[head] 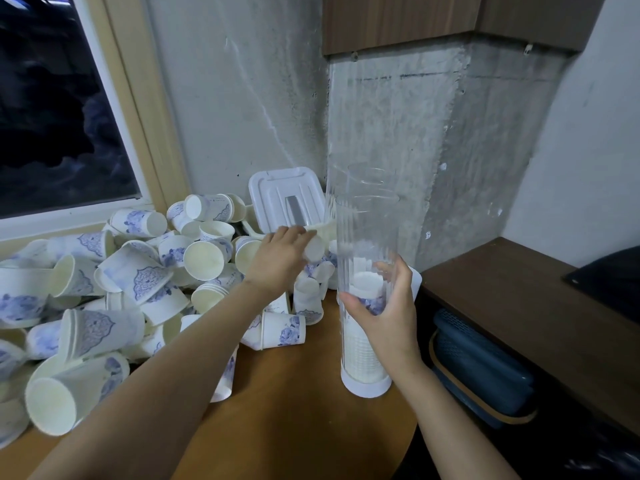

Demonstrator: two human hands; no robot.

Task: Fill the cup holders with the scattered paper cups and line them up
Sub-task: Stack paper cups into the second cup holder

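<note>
Clear ribbed plastic makes the cup holder [367, 237] stiff yet tall and tippy. The right hand [388, 317] curls its fingers round the tube's lower half, steadying it upright on the wooden table [294, 410], a partial stack inside. Beside the white lid [287, 199], the left hand [277, 259] grips one paper cup [314, 250] by its base. Such cups are light and crush easily, best held near the rim or base. The scattered cups [104, 289] show blue floral prints; their small lettering is unreadable.
</note>
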